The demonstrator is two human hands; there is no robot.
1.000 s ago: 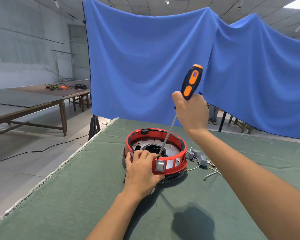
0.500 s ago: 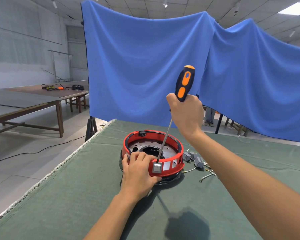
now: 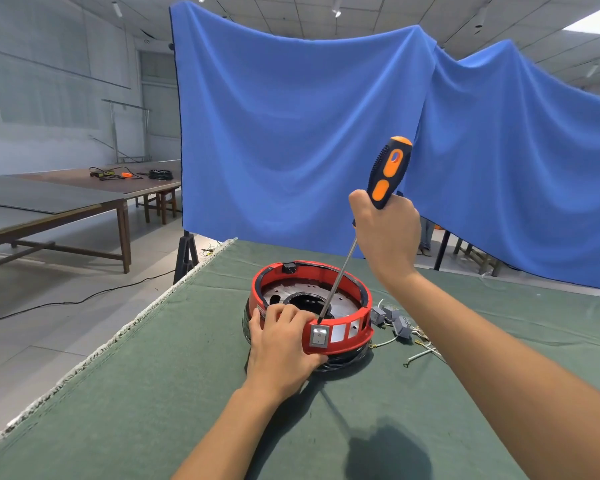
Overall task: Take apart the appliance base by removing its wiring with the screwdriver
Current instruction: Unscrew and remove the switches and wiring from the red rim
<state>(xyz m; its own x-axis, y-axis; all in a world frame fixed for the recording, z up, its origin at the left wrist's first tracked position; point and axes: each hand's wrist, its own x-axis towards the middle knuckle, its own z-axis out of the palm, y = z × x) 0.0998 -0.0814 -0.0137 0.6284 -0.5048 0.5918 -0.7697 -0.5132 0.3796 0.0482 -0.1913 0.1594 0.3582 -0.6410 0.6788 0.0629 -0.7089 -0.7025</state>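
While the left hand [image 3: 284,344] gripped the near rim of the red appliance base [image 3: 310,306], fingers curled over its top edge, the right hand [image 3: 385,230] was clenched around the black-and-orange handle of the screwdriver [image 3: 383,178]. Its long shaft slanted down and toward the person, and the tip sat just inside the near wall, right above the grey rocker switch [image 3: 319,336]. The base stood on the green-covered tabletop [image 3: 153,393], nearer its left edge than its right.

Judging from this, the step in hand was working loose the switch or its wiring from inside the rim. Doing it well would call for keeping the tip seated and pressing along the shaft, with the left hand bracing the base so it could not slide on the cloth. The left fingers lay close to the tip, so a slip could catch them.

Loose grey connectors and wires [image 3: 395,323] lay just to the right of the base. Open cloth stretched in front and to the left, up to the frayed edge.
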